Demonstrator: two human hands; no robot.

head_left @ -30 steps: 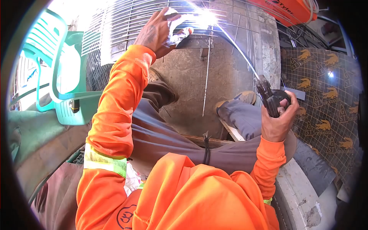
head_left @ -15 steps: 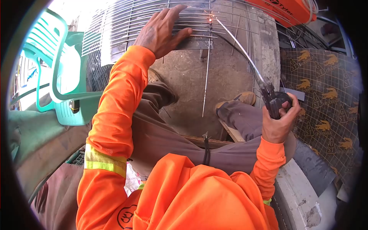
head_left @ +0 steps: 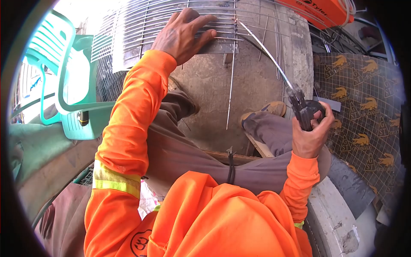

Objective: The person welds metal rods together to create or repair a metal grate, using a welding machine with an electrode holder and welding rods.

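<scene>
My left hand (head_left: 185, 37) lies over a grid of thin metal wires (head_left: 147, 22), fingers stretched to the right and thumb apart. Beneath part of the wires is a flat metal sheet (head_left: 124, 60). In my right hand (head_left: 311, 136) is a dark welding electrode holder (head_left: 303, 112). A long welding rod (head_left: 267, 52) runs from its jaws up and left. The rod's far tip is right at a crossing of the wires, just right of my left fingers. One crosswire (head_left: 231, 88) hangs past the grid's edge toward me.
A green plastic chair (head_left: 79, 124) stands at the left. An orange case (head_left: 319, 13) is at the upper right, near a concrete ledge (head_left: 299, 47). A dark board with crocodile prints (head_left: 359, 103) covers the right side. Loose rods (head_left: 278, 40) lie beyond my shoes.
The bright spark at the rod's tip has died down, leaving a faint glow. My left hand has shifted slightly, its fingers now reaching further right. My right hand has barely moved.
</scene>
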